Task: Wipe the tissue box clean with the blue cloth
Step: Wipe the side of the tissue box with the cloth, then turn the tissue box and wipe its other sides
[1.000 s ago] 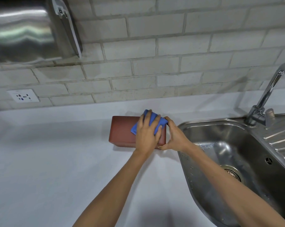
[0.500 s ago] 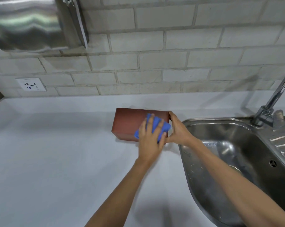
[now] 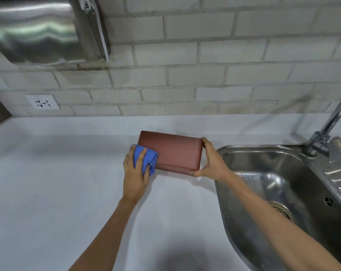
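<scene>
A reddish-brown tissue box [image 3: 175,151] lies on the white counter [image 3: 48,182], just left of the sink. My left hand [image 3: 135,173] presses a bunched blue cloth [image 3: 146,160] against the box's left end. My right hand [image 3: 211,161] grips the box's right end, thumb at the near bottom corner and fingers over the far top edge. The box's opening is not visible from here.
A steel sink [image 3: 273,192] with a drain [image 3: 281,211] sits right of the box, with a tap [image 3: 330,126] at its back. A wall socket [image 3: 42,102] and a steel dispenser [image 3: 44,30] hang on the brick wall at the left.
My left hand has slid the blue cloth from the box's right part across to its left end. My right hand has kept hold of the right end.
</scene>
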A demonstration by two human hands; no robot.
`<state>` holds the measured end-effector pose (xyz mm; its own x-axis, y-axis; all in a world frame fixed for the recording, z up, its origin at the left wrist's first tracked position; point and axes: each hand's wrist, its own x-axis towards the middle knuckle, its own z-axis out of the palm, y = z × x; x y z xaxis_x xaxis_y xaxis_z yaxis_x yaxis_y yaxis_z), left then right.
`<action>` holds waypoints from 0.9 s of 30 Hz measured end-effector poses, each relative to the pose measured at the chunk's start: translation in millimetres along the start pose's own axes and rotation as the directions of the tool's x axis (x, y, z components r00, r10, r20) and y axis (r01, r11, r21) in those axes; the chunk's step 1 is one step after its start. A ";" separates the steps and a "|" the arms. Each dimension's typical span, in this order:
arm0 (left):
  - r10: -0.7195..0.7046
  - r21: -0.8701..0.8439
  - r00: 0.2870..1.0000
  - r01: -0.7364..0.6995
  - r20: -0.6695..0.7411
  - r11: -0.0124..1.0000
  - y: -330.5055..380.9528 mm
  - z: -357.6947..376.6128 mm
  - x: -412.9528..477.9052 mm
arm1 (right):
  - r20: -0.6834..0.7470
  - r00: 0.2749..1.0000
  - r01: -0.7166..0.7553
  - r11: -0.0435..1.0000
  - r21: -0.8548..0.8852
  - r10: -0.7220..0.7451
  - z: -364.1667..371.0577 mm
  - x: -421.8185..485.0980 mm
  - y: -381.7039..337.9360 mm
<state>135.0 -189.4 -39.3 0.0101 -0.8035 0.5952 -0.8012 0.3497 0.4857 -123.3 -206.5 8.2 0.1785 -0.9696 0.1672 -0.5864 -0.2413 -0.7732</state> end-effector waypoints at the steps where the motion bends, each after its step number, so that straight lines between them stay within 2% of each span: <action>1: -0.099 -0.087 0.995 0.097 -0.027 0.992 8.4 0.6 -0.7 | -0.028 1.000 0.006 1.000 -0.008 -0.006 1.7 -4.5 -3.3; 3: -0.345 -0.300 0.934 0.303 -0.096 0.904 30.1 2.5 1.8 | -0.094 0.995 0.027 0.997 -0.066 -0.033 7.4 -16.3 -11.6; 4: -0.500 -0.417 0.859 0.416 -0.110 0.808 42.0 2.3 6.5 | -0.128 0.990 0.047 0.993 -0.108 -0.060 11.9 -22.6 -15.3; 6: -0.750 -0.583 0.658 0.585 -0.064 0.563 57.8 0.3 16.6 | -0.194 0.973 0.089 0.981 -0.173 -0.123 25.5 -36.0 -19.9; 8: -0.868 -0.645 0.494 0.678 0.045 0.352 61.3 0.2 19.3 | -0.259 0.951 0.104 0.964 -0.245 -0.169 45.7 -48.4 -20.2; 10: -0.902 -0.649 0.397 0.733 0.167 0.203 66.3 1.1 13.9 | -0.322 0.923 0.090 0.932 -0.350 -0.210 68.8 -57.3 -18.5; 13: -0.869 -0.673 0.397 0.732 0.294 0.107 80.5 2.2 -7.0 | -0.387 0.885 0.066 0.893 -0.445 -0.259 94.4 -63.5 -20.4; 16: -0.819 -0.645 0.379 0.764 0.431 0.014 92.2 -3.0 -28.3 | -0.388 0.845 0.121 0.839 -0.530 -0.368 109.2 -71.0 -20.1; 19: -0.810 -0.599 0.381 0.799 0.446 0.046 86.5 -4.1 -39.5 | -0.341 0.821 0.178 0.774 -0.608 -0.457 121.3 -79.0 -17.4; 22: -0.812 -0.575 0.373 0.816 0.448 0.057 75.7 -9.9 -39.8 | -0.342 0.810 0.191 0.765 -0.615 -0.477 130.0 -82.5 -18.5; 27: -0.817 -0.603 0.408 0.792 0.408 0.095 67.8 -17.7 -37.2 | -0.278 0.797 0.215 0.681 -0.700 -0.537 133.2 -80.3 -19.8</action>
<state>90.9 -127.3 -17.1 0.4140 -0.8102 -0.4150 0.2930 -0.3130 0.9034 -20.8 -118.5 -71.4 0.2372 -0.6540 0.7184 -0.9141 -0.4005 -0.0628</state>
